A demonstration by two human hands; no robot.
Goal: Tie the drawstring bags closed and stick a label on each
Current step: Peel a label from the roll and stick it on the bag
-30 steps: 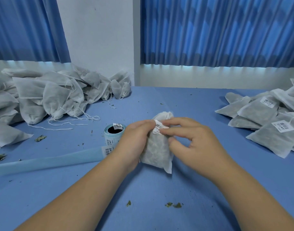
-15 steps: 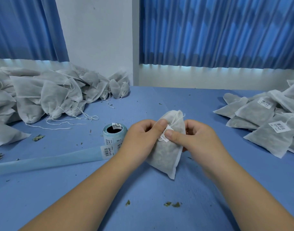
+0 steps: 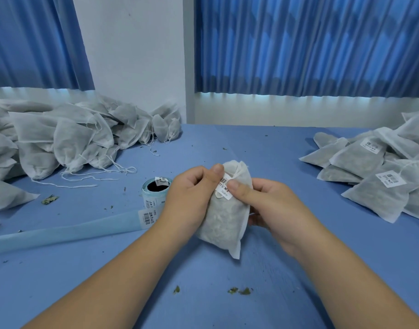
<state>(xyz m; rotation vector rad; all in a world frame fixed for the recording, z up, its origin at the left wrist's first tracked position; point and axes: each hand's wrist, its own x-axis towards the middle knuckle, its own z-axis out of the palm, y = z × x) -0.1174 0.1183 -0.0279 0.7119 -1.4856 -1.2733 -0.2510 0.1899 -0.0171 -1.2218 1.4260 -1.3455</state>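
Grip: left hand (image 3: 189,193) and right hand (image 3: 270,207) both clasp the bag (image 3: 224,224) at mid-counter (image 3: 287,269), thumbs pressing the label (image 3: 224,189).
Risk: the label may crease or lift over the puckered neck.
Around: label roll (image 3: 155,191) just left; unlabelled pile (image 3: 61,138) far left, labelled pile (image 3: 382,181) right, neither in the way.

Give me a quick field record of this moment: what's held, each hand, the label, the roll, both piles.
held: drawstring bag, between both hands
left hand: grips the bag's left side, thumb at the label's top edge
right hand: grips the right side, thumb pressing the label
label: barcode sticker on the bag's upper front, under both thumbs
label roll: on the table, left of the hands; backing strip trails left
unlabelled pile: far left
labelled pile: right side
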